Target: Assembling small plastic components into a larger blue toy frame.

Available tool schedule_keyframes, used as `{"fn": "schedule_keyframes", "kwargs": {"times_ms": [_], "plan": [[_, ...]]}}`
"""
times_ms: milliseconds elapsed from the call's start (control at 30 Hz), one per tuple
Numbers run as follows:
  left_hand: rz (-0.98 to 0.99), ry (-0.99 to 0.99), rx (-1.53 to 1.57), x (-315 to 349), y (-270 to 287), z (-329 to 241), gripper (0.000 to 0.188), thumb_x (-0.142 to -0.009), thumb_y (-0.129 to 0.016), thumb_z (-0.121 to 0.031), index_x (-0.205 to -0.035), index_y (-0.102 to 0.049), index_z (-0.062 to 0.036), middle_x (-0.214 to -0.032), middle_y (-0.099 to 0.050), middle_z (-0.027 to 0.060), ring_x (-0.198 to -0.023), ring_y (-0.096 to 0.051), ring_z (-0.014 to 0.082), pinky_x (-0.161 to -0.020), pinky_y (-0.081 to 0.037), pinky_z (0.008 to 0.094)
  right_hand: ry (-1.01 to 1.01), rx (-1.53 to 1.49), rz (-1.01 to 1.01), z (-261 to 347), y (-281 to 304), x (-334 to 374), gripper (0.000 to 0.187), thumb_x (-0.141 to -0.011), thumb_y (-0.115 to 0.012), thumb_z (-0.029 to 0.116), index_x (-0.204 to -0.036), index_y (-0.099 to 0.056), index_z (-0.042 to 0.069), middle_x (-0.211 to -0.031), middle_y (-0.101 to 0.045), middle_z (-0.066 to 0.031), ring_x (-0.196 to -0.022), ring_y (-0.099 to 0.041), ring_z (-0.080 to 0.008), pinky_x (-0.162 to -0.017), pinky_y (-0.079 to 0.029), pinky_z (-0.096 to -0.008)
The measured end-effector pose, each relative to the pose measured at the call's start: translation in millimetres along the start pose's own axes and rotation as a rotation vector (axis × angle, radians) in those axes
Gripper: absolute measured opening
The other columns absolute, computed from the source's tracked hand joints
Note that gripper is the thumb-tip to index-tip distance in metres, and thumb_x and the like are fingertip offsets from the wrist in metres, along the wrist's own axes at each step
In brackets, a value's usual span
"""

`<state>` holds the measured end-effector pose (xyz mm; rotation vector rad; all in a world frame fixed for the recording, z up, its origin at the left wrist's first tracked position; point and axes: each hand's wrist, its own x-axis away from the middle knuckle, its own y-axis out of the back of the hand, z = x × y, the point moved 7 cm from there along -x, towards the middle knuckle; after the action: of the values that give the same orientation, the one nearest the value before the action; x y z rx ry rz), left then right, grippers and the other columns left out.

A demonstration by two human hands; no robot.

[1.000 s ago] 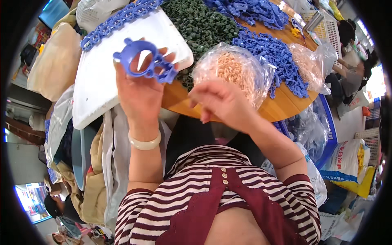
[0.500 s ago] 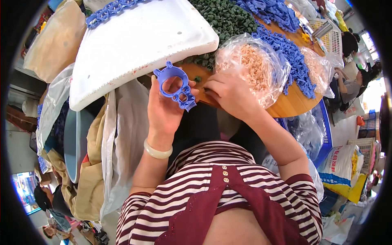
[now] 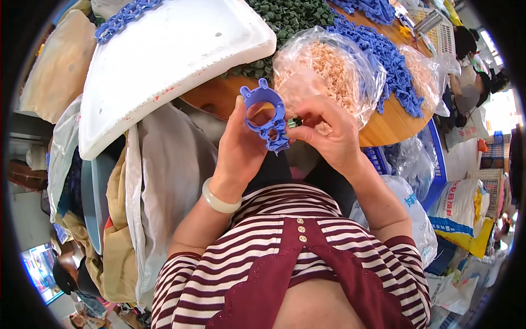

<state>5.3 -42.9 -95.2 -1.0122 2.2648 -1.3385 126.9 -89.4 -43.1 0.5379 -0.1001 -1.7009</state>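
Note:
My left hand [image 3: 239, 143] grips a blue plastic frame [image 3: 281, 104] with a large round ring at the top and smaller openings below. Pinched between the thumb and fingers of my right hand [image 3: 332, 131] is a small dark green plastic piece [image 3: 295, 122]. It is close beside the right edge of the blue frame; whether the two touch I cannot tell. Behind my right hand lies an open clear bag of small peach-coloured plastic pieces [image 3: 329, 71]. Farther back is a heap of dark green pieces [image 3: 290, 19], like the one I hold.
A white foam board [image 3: 175, 60] covers the left, with a row of joined blue parts [image 3: 123, 21] on it. Small blue pieces [image 3: 378, 60] lie heaped on the round wooden table [image 3: 392, 131]. Sacks [image 3: 170, 148] hang at left; a blue crate [image 3: 438, 164] stands right. People sit at far right.
My right hand has come off the table by the bag and now holds a green piece beside the blue frame. The left hand with the frame has shifted right in the picture.

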Motion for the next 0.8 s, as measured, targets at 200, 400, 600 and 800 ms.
{"fn": "schedule_keyframes", "kwargs": {"times_ms": [200,400,600,800], "plan": [[0.024,-0.017,-0.006,-8,-1,10,0.048,-0.095,-0.039,-0.047,-0.118,-0.048,-0.0064,-0.102,-0.057,0.0069,-0.094,-0.055,0.0167,-0.076,-0.046,0.0312,0.41,0.258,-0.11,27,1,6,0.028,-0.062,-0.08,0.009,-0.086,-0.067,0.005,-0.08,-0.06,-0.0059,-0.069,-0.057,-0.0164,-0.057,-0.046,-0.025],[-0.014,0.002,-0.032,-9,-11,14,0.051,-0.095,-0.038,-0.049,-0.123,-0.046,-0.0065,-0.104,-0.056,0.0084,-0.096,-0.054,0.0165,-0.077,-0.044,0.0289,0.505,0.545,-0.209,29,-2,13,0.034,-0.053,-0.081,0.024,-0.078,-0.066,0.007,-0.079,-0.061,-0.002,-0.071,-0.055,-0.0197,-0.062,-0.04,-0.0302],[0.021,0.005,-0.033,-12,-12,12,0.052,-0.096,-0.035,-0.049,-0.124,-0.045,-0.006,-0.11,-0.056,0.0126,-0.1,-0.054,0.0195,-0.085,-0.045,0.032,0.514,0.583,-0.189,32,-5,23,0.031,-0.059,-0.078,0.016,-0.087,-0.069,0.007,-0.085,-0.061,-0.0034,-0.077,-0.055,-0.0206,-0.069,-0.042,-0.0306],[0.038,-0.017,0.008,-12,-12,9,0.052,-0.096,-0.033,-0.048,-0.125,-0.044,-0.0051,-0.111,-0.056,0.0142,-0.102,-0.055,0.0227,-0.09,-0.043,0.0364,0.391,0.465,-0.196,20,-2,24,0.027,-0.068,-0.072,0.001,-0.093,-0.071,0.009,-0.099,-0.06,-0.0058,-0.089,-0.054,-0.0218,-0.077,-0.043,-0.0314]]}}
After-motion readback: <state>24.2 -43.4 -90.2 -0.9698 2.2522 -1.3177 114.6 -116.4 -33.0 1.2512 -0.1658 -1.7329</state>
